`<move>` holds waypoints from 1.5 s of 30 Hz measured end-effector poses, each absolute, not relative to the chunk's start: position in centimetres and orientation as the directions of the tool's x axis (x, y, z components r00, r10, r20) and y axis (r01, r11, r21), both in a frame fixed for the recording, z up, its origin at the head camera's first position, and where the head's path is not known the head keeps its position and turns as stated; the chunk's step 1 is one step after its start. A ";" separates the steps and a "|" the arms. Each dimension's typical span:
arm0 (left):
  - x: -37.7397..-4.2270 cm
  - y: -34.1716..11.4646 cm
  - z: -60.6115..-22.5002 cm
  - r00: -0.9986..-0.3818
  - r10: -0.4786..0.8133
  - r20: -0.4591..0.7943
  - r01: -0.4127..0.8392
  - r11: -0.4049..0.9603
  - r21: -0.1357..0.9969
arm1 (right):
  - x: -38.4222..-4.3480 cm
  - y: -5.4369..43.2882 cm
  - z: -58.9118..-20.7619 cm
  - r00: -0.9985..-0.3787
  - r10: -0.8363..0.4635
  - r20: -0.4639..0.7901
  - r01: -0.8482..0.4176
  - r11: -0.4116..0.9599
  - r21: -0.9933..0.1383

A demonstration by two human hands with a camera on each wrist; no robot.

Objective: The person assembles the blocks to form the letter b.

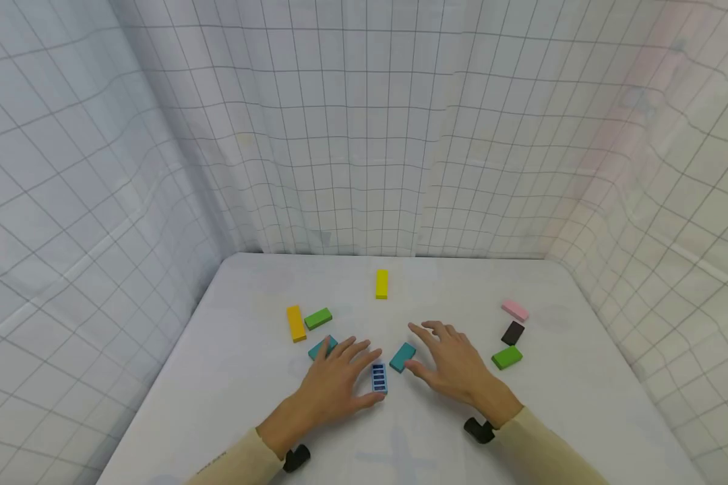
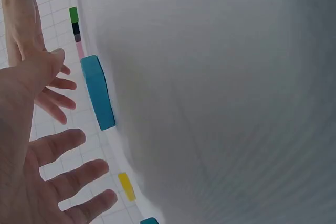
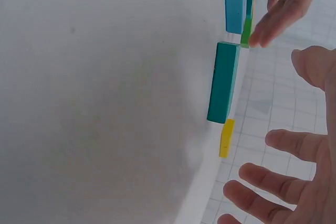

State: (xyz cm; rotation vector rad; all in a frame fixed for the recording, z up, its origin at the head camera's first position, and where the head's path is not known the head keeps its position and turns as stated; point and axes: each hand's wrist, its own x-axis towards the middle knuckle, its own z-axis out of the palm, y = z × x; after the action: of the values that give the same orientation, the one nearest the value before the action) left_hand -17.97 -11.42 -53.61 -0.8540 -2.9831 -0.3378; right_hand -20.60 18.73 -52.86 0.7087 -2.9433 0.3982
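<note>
Cream sleeves [image 1: 546, 444] come in from the lower corners of the head view, with a black wrist-worn device [image 1: 297, 458] beside the left one. Just ahead of the left hand [image 1: 340, 380], a blue block with dark rectangles [image 1: 379, 378] lies on the white table [image 1: 218, 417], framed by the wide gap between thumb and index fingertip. A teal block [image 1: 403, 357] lies just to its right, at the mouth of the wide gap between the right hand's [image 1: 451, 364] thumb and index finger. Both wrist views show space between the fingers and these two blocks; neither hand grips anything.

The blue block's long axis runs almost straight away from the person. The teal one is slanted, its far end leaning right. A second teal block [image 1: 315, 352] lies partly behind the left little finger, also slanted with its far end to the right; from the head view I cannot tell whether they touch.

Both hands hover palm down with fingers spread and slightly bent. The left forearm angles up and rightward, the right one up and leftward. Farther out, a yellow block [image 1: 382, 284] points away from the person, well apart from both hands.
</note>
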 end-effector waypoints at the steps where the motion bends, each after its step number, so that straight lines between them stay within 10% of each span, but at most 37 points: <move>1: -17.9 -11.4 -53.6 -0.845 0.527 0.088 0.533 0.821 0.204 | -20.6 18.7 -52.9 -0.889 -0.436 0.142 -0.458 0.858 -0.234; 45: -18.4 -10.2 -52.9 -0.867 0.491 0.086 0.490 0.807 0.330 | -23.2 16.4 -53.1 -0.873 -0.482 0.080 -0.460 0.756 -0.466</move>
State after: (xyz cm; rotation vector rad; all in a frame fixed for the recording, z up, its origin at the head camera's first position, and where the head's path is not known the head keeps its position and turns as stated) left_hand -18.37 -10.15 -52.87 -0.8117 -2.9891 -0.5454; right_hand -23.23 16.39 -53.13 0.8012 -2.9858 0.7736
